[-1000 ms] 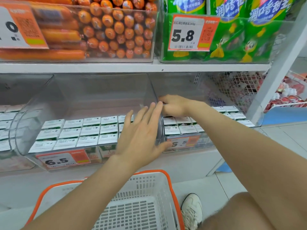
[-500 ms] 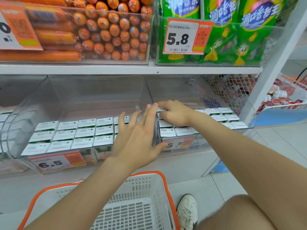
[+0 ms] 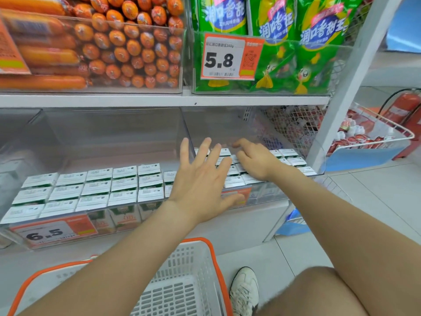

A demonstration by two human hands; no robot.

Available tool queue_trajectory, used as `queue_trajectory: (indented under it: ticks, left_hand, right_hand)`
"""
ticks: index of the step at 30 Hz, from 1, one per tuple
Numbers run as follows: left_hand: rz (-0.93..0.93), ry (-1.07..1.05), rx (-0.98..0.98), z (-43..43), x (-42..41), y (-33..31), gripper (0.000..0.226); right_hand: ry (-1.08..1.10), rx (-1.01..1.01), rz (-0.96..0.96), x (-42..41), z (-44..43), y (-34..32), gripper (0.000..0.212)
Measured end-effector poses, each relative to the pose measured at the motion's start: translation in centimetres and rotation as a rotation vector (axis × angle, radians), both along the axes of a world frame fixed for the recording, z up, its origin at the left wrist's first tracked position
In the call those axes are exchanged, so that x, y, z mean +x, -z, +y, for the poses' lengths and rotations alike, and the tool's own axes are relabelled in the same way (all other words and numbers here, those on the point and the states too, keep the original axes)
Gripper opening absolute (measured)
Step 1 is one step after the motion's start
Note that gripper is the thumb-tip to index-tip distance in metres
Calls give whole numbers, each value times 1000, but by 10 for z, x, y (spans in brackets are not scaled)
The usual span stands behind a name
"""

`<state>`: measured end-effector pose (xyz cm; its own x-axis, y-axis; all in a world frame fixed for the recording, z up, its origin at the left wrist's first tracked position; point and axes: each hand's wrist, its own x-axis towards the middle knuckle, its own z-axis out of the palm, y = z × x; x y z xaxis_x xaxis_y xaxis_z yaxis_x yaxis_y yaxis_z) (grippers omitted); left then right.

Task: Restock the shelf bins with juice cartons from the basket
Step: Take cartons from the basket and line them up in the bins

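Observation:
Two clear shelf bins stand side by side on the lower shelf. The left bin (image 3: 114,137) holds rows of white-topped juice cartons (image 3: 98,188) behind a 6.5 price tag (image 3: 47,232). The right bin (image 3: 218,126) holds more cartons (image 3: 289,153). My left hand (image 3: 200,179) is open with spread fingers, in front of the divider between the bins, holding nothing. My right hand (image 3: 252,160) reaches into the right bin and rests on the carton tops with loosely extended fingers. The white basket (image 3: 182,265) with an orange rim sits below; the part I see holds no cartons.
The upper shelf carries a bin of orange sausages (image 3: 102,42) and green snack bags (image 3: 296,53). A white shelf upright (image 3: 341,87) rises at the right, then a wire basket of red packets (image 3: 364,133) and a fire extinguisher (image 3: 405,108). My shoe (image 3: 243,288) is beside the basket.
My right hand left the divider edge, moved deeper into the right bin and loosened its fingers over the cartons. My left hand shifted slightly right toward the divider.

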<state>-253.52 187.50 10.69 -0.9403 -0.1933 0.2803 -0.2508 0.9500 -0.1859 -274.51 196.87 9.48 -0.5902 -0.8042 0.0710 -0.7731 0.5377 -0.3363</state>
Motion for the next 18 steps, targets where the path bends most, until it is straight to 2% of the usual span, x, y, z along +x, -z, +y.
queue_trajectory:
  ticks: [2,5,10,14,18]
  left_hand:
    - [-48,-45,-57,3,-3,5,88]
    - [-83,-78,-78,5,-2,11,84]
    - [-87,-100,-63,10,0,5,94]
    - [-132,-142,-65,21,-3,-7,89]
    - [-72,9,-66,30,-20,-3,76]
  right_hand:
    - [-25,87,58,0,-3,2,42]
    - [-31,121,36,0,0,1,39]
    - [-31,122,32,0,3,5,28]
    - [-56,-68,-3,-1,15,-5,33]
    - [103,-233,144,-24,41,-15,49]
